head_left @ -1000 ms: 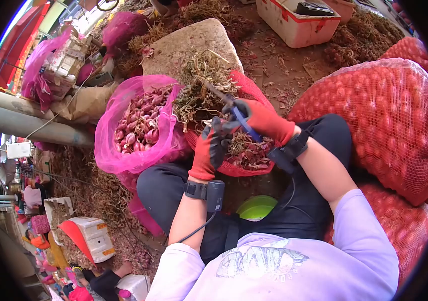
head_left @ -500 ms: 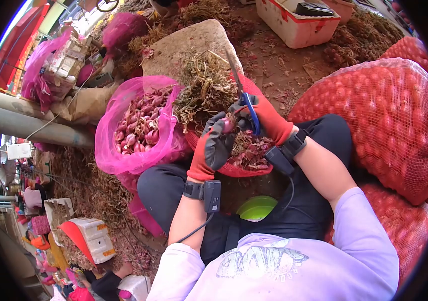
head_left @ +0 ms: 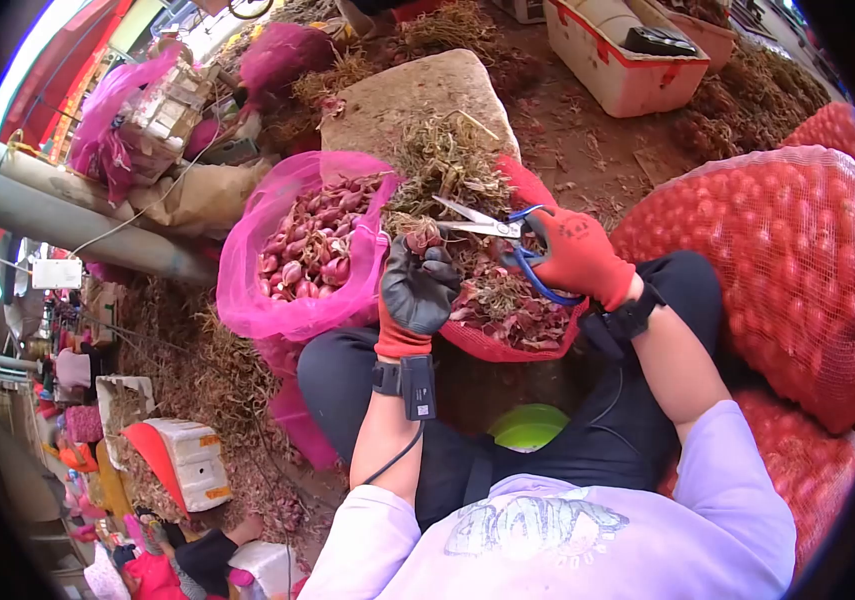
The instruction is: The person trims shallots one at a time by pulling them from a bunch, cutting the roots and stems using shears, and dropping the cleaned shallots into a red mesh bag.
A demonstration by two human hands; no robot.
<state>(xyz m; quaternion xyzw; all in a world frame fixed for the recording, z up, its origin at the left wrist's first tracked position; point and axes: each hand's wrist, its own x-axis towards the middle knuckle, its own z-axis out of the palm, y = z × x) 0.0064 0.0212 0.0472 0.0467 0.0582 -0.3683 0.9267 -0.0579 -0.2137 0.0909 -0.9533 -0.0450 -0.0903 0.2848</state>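
Observation:
My left hand (head_left: 417, 285), in a grey and red glove, is closed around a shallot (head_left: 423, 237) between the pink mesh bag and the dried stalks. Blue-handled scissors (head_left: 492, 228) are in my right hand (head_left: 572, 250), also gloved; their blades are parted and point left, with the tips close to the shallot. Loose shallots (head_left: 319, 240) fill the open pink mesh bag (head_left: 237, 280) on the left. Dried stalks (head_left: 447, 160) are heaped just beyond my hands. Below the scissors, a red mesh bag (head_left: 517, 352) holds skins and trimmings (head_left: 512, 305).
Full red mesh sacks (head_left: 747, 260) stand at my right. A pale board (head_left: 387, 110) lies ahead, with a foam box (head_left: 627, 75) beyond it. A green bowl (head_left: 529, 425) sits between my legs. Grey pipes (head_left: 97, 230) cross the left side, where several people sit farther off.
The scissors have swung from pointing up to pointing left, their blades now apart. My right hand has moved away from my left, which keeps the shallot. The whole view has shifted slightly.

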